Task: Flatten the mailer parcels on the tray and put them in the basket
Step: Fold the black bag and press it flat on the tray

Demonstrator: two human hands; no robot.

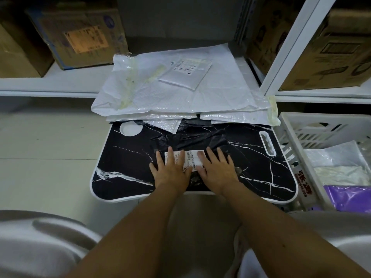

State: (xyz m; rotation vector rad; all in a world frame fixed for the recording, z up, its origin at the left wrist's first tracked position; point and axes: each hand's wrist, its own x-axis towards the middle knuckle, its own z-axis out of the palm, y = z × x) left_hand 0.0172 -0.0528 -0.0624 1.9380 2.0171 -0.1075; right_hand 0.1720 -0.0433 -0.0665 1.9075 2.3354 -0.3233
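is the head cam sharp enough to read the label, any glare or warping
Head view: shipping label print too soft to read between the left hand and right hand; soft sheen on white mailers; wide-angle bowing bends the shelf post; dim shelf corners.

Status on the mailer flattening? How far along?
Done: a few flattened bags, one purple, already lie in the basket. In hand: left hand and right hand press flat on the black mailer on the tray. Left: the stack of white mailers at the tray's far edge.
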